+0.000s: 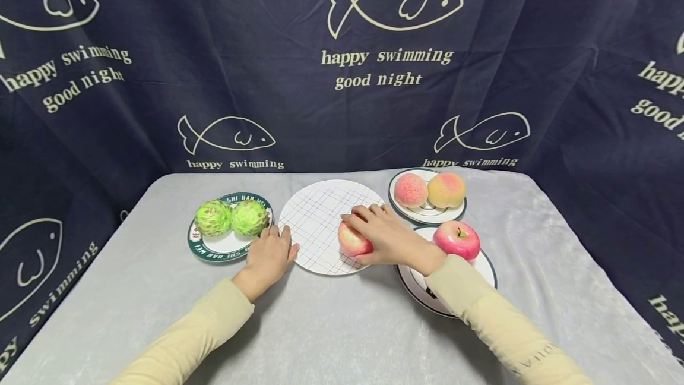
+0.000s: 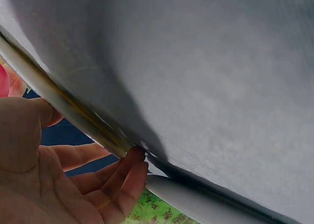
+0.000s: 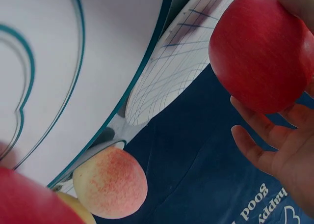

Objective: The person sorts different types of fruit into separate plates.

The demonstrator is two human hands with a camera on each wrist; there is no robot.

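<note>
My right hand (image 1: 392,239) grips a red apple (image 3: 260,52) with thumb and fingers on its sides, over the right part of a round white board (image 1: 312,218) with thin grid lines. In the head view, part of that apple hides behind the fingers. My left hand (image 1: 269,257) lies between the board's left edge and a green-rimmed plate (image 1: 216,252). Its fingers are loosely extended, with fingertips close to the rims in the left wrist view; contact is hard to tell. Two green knobbly fruits (image 1: 250,217) sit on the green-rimmed plate.
Under my right forearm stands a dark-rimmed white plate (image 1: 488,272) bearing another red apple (image 1: 456,240). Behind it, a smaller plate (image 1: 427,214) holds two peaches (image 1: 410,189). A grey cloth (image 1: 342,325) covers the table; a dark blue fish-print curtain (image 1: 374,123) hangs behind.
</note>
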